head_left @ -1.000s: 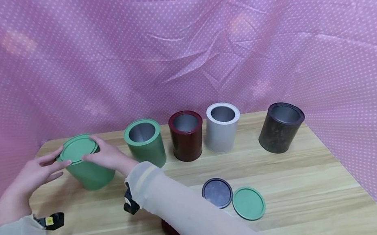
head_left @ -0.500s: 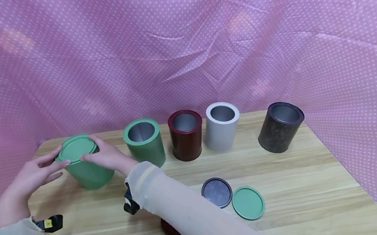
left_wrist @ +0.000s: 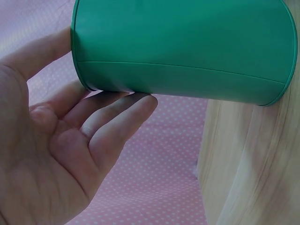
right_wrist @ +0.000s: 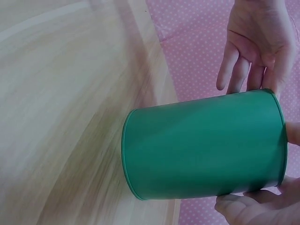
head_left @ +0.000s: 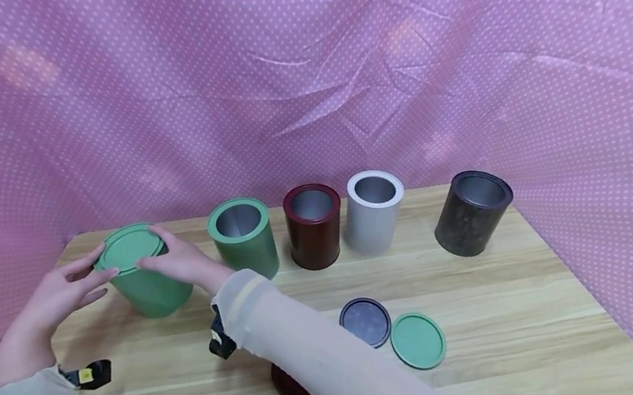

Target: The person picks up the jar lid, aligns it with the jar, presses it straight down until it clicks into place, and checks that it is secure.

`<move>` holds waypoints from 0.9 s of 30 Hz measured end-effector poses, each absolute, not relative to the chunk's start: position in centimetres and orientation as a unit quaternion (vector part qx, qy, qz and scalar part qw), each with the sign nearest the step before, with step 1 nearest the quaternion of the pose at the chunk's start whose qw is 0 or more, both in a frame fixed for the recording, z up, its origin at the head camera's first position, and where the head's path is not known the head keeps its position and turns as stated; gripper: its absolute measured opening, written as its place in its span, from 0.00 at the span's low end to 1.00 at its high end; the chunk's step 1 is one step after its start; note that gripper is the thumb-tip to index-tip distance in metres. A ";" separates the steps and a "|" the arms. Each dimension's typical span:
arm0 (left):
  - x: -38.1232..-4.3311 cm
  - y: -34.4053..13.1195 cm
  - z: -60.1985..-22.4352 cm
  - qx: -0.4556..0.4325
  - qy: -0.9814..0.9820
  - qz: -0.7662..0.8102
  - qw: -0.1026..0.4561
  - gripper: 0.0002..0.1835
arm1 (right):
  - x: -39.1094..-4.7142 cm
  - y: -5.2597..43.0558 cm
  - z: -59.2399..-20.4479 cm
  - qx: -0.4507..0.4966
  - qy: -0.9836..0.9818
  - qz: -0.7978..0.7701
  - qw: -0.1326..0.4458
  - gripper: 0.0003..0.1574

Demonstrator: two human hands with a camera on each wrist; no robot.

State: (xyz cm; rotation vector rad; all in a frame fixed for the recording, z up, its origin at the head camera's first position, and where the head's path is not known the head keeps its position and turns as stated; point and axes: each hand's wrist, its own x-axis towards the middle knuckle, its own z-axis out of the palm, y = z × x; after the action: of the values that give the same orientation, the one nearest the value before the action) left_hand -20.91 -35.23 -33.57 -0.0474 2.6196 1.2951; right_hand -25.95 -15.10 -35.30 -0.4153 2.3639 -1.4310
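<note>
At the left back of the table stands a green can [head_left: 158,295], with a green lid [head_left: 128,249] over its top. My left hand [head_left: 61,293] holds the upper rim from the left, its thumb at the near edge. From the right, my right hand [head_left: 182,260] grips the same rim, fingers toward the far side. In the left wrist view, fingertips [left_wrist: 149,101] touch the green can's wall just below the rim. The right wrist view has both hands around the top end of the green can [right_wrist: 201,145], whose base is on the table.
Uncovered cans stand along the back: green [head_left: 253,252], dark red [head_left: 315,242], white [head_left: 373,230], black [head_left: 470,228]. A dark lid [head_left: 365,323] and another green lid [head_left: 418,341] lie in front. My right forearm partly hides a dark red round piece [head_left: 288,387]. Pink dotted cloth [head_left: 299,89] surrounds the table.
</note>
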 end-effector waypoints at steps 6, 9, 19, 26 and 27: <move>-20.8 -35.2 -33.9 0.003 0.900 0.424 0.105 0.43 | -25.9 -14.9 -35.2 -0.147 0.837 -0.498 0.170 0.41; -20.7 -35.3 -33.9 0.007 0.912 0.398 0.103 0.42 | -25.8 -14.9 -35.2 -0.149 0.842 -0.488 0.174 0.41; -20.6 -34.8 -33.7 0.020 0.927 0.371 0.051 0.44 | -26.0 -13.8 -34.6 -0.167 0.829 -0.503 0.180 0.46; -19.7 -33.8 -33.5 0.043 0.924 0.378 -0.027 0.41 | -25.2 -11.0 -33.3 -0.243 0.813 -0.489 0.202 0.50; -19.6 -33.6 -33.4 0.046 0.926 0.373 -0.036 0.41 | -25.1 -10.4 -33.0 -0.249 0.811 -0.487 0.206 0.50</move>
State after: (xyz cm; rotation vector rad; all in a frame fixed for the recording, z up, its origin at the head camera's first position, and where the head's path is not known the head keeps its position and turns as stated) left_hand -19.60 -33.58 -33.41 0.1488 2.9774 1.1984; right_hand -25.08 -10.42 -33.01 -0.6943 2.2603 -1.3559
